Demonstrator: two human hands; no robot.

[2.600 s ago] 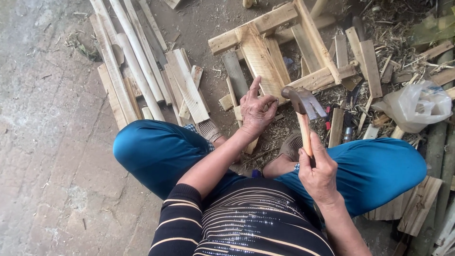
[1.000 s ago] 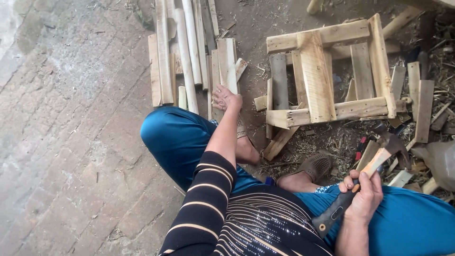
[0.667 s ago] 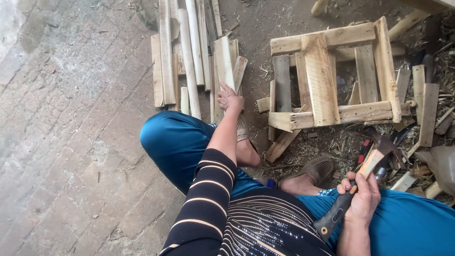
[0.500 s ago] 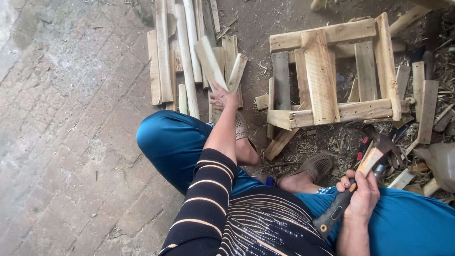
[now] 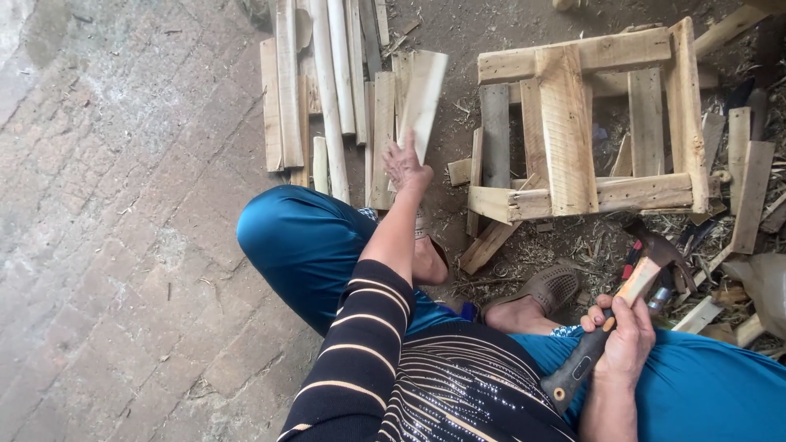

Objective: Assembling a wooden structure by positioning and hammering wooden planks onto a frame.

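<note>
My left hand [image 5: 405,166] grips the near end of a short pale wooden slat [image 5: 423,100] and holds it tilted up off the pile of boards [image 5: 327,98]. My right hand [image 5: 626,340] rests by my knee, closed around the handle of a claw hammer [image 5: 647,262], whose dark head points away from me. Beyond my feet stands a small wooden frame [image 5: 573,131] nailed from rough planks, between the two hands and further out.
Long slats and round sticks lie side by side on the ground at the top left. Loose offcuts [image 5: 749,188] and wood shavings litter the right side. A brick-paved floor [image 5: 106,245] spreads out to the left. My brown slippers [image 5: 548,286] sit near the frame.
My left hand reached to the board pile, took hold of a short slat and lifted its far end. The right hand kept the hammer low by my knee.
</note>
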